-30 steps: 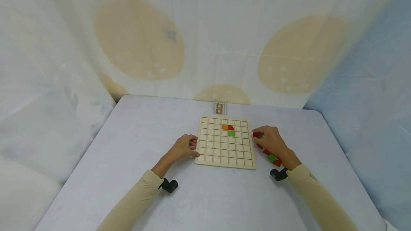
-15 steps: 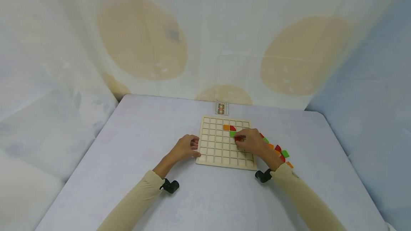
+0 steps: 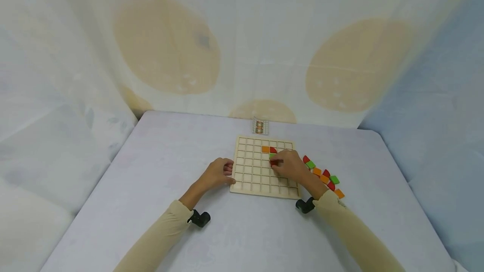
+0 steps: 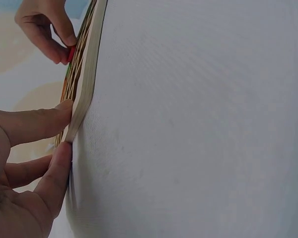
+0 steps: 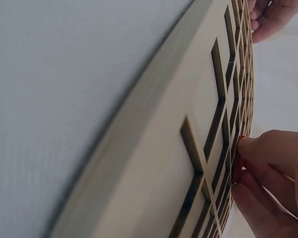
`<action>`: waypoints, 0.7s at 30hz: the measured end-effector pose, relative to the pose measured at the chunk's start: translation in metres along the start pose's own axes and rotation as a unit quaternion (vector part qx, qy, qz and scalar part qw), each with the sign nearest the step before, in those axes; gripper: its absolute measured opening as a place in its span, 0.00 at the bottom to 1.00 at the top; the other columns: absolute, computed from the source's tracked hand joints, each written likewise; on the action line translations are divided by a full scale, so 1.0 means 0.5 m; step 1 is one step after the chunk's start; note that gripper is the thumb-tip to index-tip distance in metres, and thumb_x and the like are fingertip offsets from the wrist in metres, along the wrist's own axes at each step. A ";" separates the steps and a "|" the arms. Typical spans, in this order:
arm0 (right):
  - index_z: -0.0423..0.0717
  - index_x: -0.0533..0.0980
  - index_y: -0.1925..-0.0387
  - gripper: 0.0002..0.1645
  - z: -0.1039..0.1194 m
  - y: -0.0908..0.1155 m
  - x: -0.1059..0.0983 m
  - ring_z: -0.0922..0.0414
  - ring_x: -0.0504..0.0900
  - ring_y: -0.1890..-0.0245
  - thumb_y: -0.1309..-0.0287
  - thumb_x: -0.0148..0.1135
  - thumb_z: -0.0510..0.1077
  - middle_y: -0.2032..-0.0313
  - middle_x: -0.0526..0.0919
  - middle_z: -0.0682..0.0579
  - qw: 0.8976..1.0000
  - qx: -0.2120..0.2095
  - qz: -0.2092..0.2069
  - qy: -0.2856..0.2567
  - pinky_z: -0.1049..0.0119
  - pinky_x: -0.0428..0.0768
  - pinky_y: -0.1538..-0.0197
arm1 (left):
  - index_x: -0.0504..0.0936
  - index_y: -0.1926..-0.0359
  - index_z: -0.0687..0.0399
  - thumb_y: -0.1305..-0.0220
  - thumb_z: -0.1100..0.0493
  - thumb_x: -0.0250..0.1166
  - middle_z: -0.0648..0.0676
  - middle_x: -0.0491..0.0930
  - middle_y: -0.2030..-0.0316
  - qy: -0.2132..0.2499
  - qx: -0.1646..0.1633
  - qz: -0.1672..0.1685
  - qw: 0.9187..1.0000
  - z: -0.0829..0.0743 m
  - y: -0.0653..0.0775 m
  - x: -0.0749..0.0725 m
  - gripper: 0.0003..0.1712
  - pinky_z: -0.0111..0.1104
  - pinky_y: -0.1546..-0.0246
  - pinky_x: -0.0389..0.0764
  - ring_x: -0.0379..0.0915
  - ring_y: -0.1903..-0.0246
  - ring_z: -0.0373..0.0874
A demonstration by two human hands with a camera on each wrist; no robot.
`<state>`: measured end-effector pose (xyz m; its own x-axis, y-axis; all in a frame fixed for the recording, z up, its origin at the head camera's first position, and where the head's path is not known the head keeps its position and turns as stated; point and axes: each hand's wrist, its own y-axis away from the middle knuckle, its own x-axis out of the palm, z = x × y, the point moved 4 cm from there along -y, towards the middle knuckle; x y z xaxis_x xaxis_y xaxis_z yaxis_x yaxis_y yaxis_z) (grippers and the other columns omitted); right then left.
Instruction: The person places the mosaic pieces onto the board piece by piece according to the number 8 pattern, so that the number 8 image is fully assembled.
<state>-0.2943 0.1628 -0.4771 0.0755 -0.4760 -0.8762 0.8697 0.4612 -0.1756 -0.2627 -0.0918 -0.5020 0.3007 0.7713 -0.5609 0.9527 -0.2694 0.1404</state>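
Observation:
A pale wooden grid board lies on the table. My left hand holds its left edge near the front corner, thumb and fingertips on the rim in the left wrist view. Over the board's upper right part, my right hand pinches a red tile between thumb and fingertips. The tile is right at the grid cells, just below a green tile that the hand partly covers. An orange tile and a red quarter-round tile sit side by side in cells above.
Several loose red, green and orange tiles lie in a diagonal band right of the board, partly behind the right forearm. A small pattern card lies beyond the board's far edge. Patterned curtains enclose the table's back and sides.
My right hand has moved left from the loose tiles onto the board, bringing a red tile to the cells below the green one. My left hand stays at the board's edge.

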 end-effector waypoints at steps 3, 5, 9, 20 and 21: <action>0.42 0.86 0.57 0.14 -0.002 -0.001 -0.001 0.54 0.80 0.62 0.48 0.72 0.39 0.61 0.87 0.50 1.000 0.003 0.001 0.000 0.59 0.81 0.55 | 0.73 0.42 0.69 0.54 0.69 0.77 0.55 0.75 0.58 0.001 0.003 0.002 1.000 0.001 -0.001 0.000 0.37 0.26 0.57 0.80 0.75 0.58 0.44; 0.42 0.86 0.57 0.14 -0.003 -0.001 0.000 0.55 0.80 0.63 0.48 0.71 0.38 0.62 0.87 0.51 1.000 0.005 0.001 -0.001 0.60 0.82 0.56 | 0.73 0.42 0.69 0.54 0.69 0.77 0.55 0.75 0.58 0.001 0.003 0.004 1.000 0.002 -0.002 0.001 0.37 0.26 0.57 0.80 0.75 0.58 0.44; 0.41 0.86 0.58 0.13 -0.001 -0.001 0.000 0.57 0.78 0.66 0.48 0.70 0.37 0.64 0.86 0.51 1.000 0.012 0.001 -0.012 0.63 0.82 0.59 | 0.73 0.42 0.68 0.55 0.68 0.78 0.54 0.75 0.59 0.000 -0.001 0.004 1.000 0.005 -0.002 0.002 0.37 0.26 0.57 0.79 0.75 0.58 0.43; 0.40 0.86 0.61 0.11 -0.004 0.007 -0.006 0.54 0.81 0.66 0.50 0.72 0.35 0.66 0.86 0.50 0.999 -0.002 -0.039 -0.031 0.60 0.83 0.59 | 0.73 0.42 0.68 0.55 0.68 0.78 0.54 0.74 0.59 -0.002 -0.002 -0.001 1.000 0.007 0.000 0.001 0.37 0.26 0.57 0.79 0.75 0.58 0.44; 0.39 0.86 0.61 0.11 -0.009 0.011 -0.009 0.53 0.82 0.65 0.50 0.72 0.34 0.65 0.86 0.49 0.998 -0.001 -0.046 -0.039 0.59 0.84 0.59 | 0.73 0.42 0.68 0.55 0.68 0.78 0.54 0.74 0.59 -0.001 -0.004 0.000 1.000 0.007 -0.001 0.001 0.37 0.26 0.57 0.79 0.75 0.58 0.43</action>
<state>-0.2922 0.1708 -0.4759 0.0343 -0.5733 -0.8186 0.8740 0.4144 -0.2536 -0.2632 -0.0933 -0.5052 0.3002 0.7705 -0.5623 0.9532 -0.2646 0.1464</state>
